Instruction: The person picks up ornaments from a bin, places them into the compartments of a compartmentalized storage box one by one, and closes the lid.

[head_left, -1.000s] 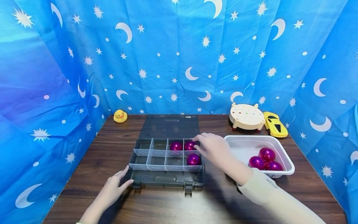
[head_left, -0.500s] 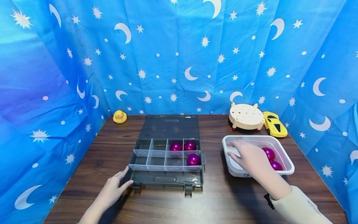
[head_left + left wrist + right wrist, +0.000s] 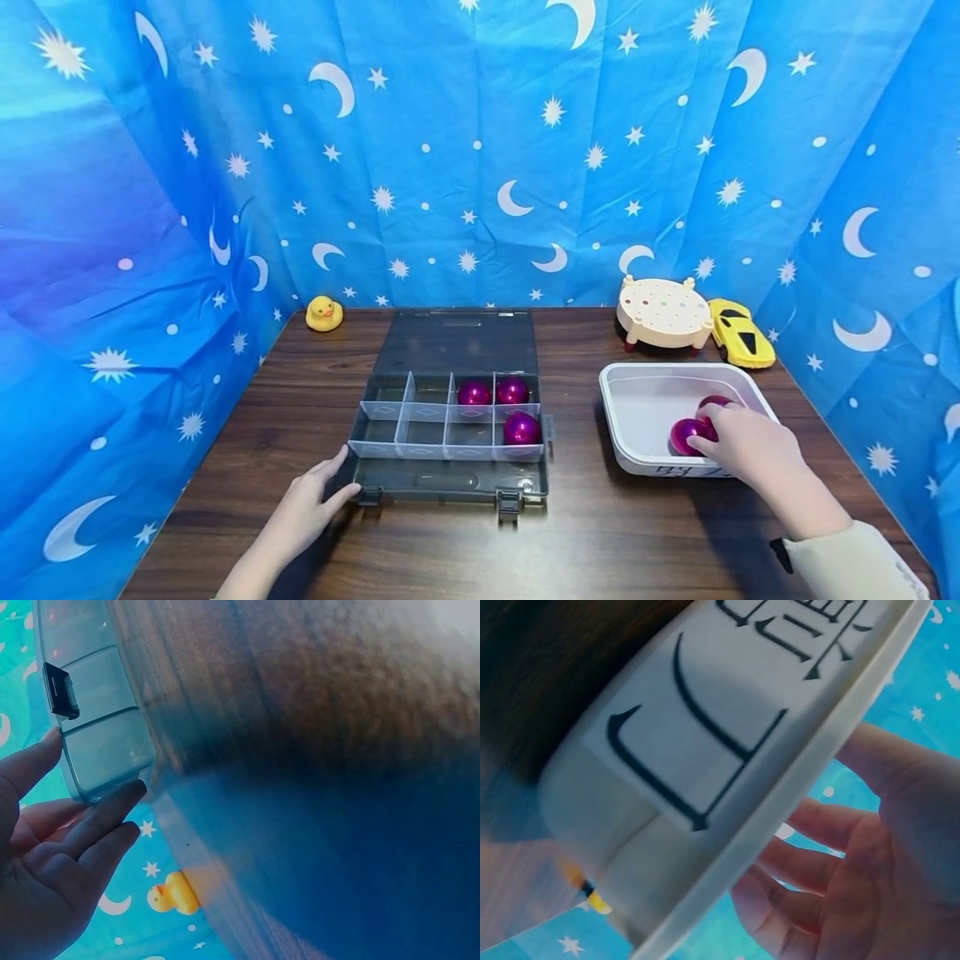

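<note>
A dark see-through compartment box (image 3: pixel 450 482) lies with its lid (image 3: pixel 457 342) folded back. Magenta shiny balls sit in three of its compartments, among them a front right ball (image 3: pixel 521 429). My left hand (image 3: pixel 307 500) rests at the box's front left corner; its thumb and relaxed fingers touch the edges, as the left wrist view also shows. Over the white tub (image 3: pixel 622 417), my right hand (image 3: pixel 750 446) reaches in and curls thumb and fingers round a magenta ball, mostly hidden by the hand. Beside it show a left ball (image 3: pixel 686 437) and a back ball (image 3: pixel 714 403).
Behind the tub stand a cream round toy stool (image 3: pixel 663 310) and a yellow toy car (image 3: pixel 741 335). At the back left is a yellow rubber duck (image 3: pixel 324 313). A blue star-and-moon cloth (image 3: pixel 450 167) surrounds the wooden table (image 3: pixel 420 550).
My right hand has left a ball in the box's back right compartment, moved right to the tub and reached down among its balls. The left hand has stayed at the box corner.
</note>
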Motion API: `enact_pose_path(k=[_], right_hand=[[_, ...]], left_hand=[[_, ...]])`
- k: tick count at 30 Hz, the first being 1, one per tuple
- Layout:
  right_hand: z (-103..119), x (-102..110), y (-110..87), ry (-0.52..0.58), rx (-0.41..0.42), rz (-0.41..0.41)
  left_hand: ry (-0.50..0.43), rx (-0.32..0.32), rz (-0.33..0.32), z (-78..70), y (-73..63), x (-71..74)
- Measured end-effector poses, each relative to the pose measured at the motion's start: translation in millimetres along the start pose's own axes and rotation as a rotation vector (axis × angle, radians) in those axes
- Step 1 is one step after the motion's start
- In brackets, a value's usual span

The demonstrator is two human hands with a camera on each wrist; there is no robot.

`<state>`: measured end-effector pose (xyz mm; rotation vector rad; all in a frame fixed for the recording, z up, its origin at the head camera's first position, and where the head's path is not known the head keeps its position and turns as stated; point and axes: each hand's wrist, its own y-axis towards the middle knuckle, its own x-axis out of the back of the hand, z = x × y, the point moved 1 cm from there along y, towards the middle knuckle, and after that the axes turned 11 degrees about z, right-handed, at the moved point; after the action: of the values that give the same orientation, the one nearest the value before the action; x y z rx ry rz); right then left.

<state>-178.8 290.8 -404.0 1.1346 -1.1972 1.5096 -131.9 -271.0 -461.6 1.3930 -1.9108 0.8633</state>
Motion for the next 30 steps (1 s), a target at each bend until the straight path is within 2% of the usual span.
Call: enact_pose_path(k=[14,30], right_hand=[[-7.7,-7.9,9.8,0.034,0.054,0.06],[-7.9,-10.0,12.1,0.054,0.065,0.009]], left_hand=[[0.002,0.011,0.001,-0.3,0.1,-0.6],[-0.012,0.016,0.011,-0.6,-0.4,0.0]])
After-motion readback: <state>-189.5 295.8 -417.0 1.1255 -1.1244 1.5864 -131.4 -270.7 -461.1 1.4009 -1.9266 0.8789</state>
